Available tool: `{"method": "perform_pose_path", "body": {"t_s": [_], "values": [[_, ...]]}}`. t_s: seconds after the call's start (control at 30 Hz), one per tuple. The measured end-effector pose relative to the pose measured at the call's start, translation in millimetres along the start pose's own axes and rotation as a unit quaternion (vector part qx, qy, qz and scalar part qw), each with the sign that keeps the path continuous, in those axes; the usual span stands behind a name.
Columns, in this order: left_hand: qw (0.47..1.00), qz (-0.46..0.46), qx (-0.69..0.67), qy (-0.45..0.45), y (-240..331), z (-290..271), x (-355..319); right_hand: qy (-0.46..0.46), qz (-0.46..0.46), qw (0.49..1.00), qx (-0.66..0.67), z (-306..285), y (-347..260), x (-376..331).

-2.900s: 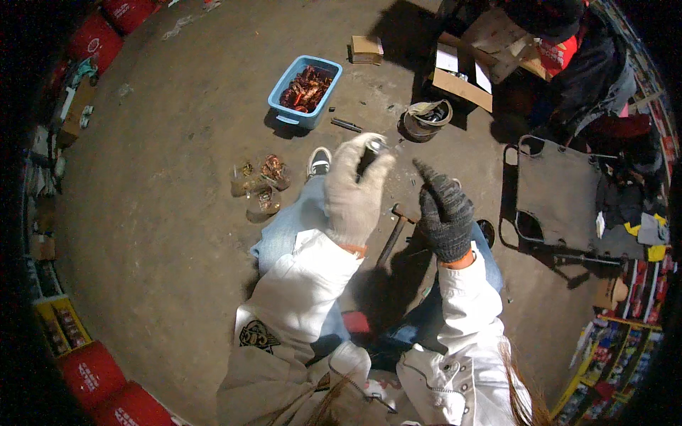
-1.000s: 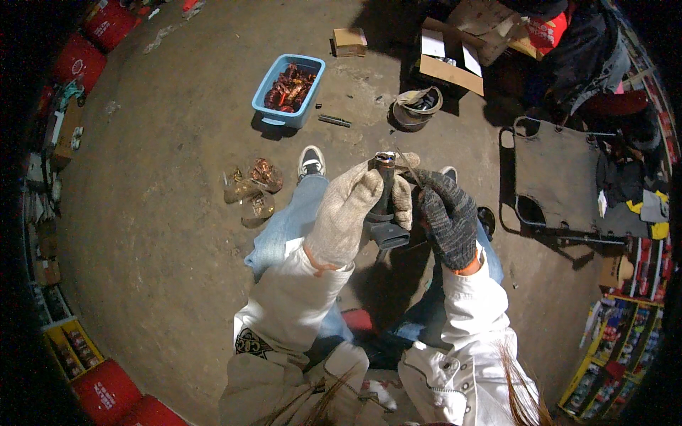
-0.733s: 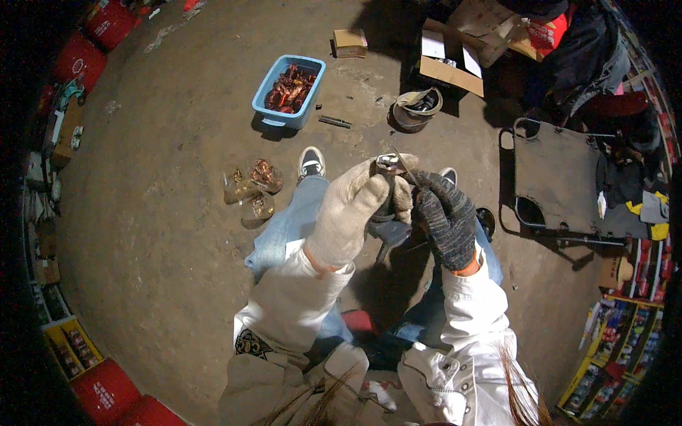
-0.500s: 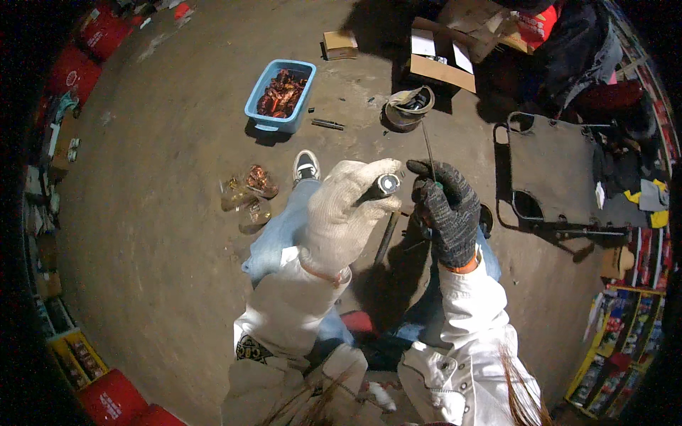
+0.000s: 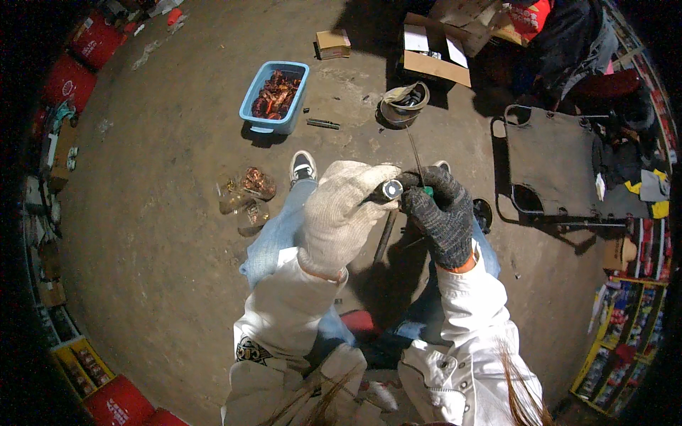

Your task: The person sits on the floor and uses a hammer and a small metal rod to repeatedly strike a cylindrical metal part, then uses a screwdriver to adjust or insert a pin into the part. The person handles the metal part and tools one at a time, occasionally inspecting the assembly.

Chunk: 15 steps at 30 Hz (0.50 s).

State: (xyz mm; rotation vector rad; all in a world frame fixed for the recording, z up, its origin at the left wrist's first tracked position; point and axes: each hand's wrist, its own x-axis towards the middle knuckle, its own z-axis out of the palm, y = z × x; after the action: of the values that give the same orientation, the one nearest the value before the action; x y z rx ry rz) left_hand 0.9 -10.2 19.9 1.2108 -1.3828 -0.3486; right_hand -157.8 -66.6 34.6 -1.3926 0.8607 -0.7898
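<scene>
My left hand (image 5: 341, 213), in a cream knit glove, is closed round a short dark cylindrical part (image 5: 392, 189) with a shiny round end. My right hand (image 5: 446, 220), in a dark grey knit glove, grips a thin screwdriver (image 5: 415, 153). Its slim metal shaft points up and away, and a bit of green handle shows between the fingers. The right fingertips are right beside the cylindrical part; I cannot tell whether they touch it. Below the hands a dark rod (image 5: 384, 238) stands between my knees, its lower end in shadow.
A blue plastic tub (image 5: 257, 130) of copper scrap lies ahead, with several clear containers (image 5: 253, 217) of copper bits nearer left. A bucket (image 5: 395, 117) of dark parts, an open cardboard box (image 5: 442, 65) and a small carton (image 5: 332, 45) stand farther off. A folding seat (image 5: 554, 160) is at right.
My right hand has moved left, up against the cylindrical part, and the screwdriver has come along, its shaft tilting further left. My left hand has barely moved. The view has shifted slightly.
</scene>
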Motion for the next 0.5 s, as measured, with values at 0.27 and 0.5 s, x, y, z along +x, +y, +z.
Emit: {"method": "perform_pose_path", "body": {"t_s": [0.27, 0.5], "values": [[1.000, -0.026, -0.004, -0.009, 2.2, -0.3, 0.9, 0.014, -0.016, 0.999, -0.038, 0.5, 0.8, 1.7], [0.998, -0.060, -0.012, -0.012, 2.7, 0.3, 0.0, 0.014, -0.019, 0.998, -0.062, -0.4, 0.5, 3.8]]}}
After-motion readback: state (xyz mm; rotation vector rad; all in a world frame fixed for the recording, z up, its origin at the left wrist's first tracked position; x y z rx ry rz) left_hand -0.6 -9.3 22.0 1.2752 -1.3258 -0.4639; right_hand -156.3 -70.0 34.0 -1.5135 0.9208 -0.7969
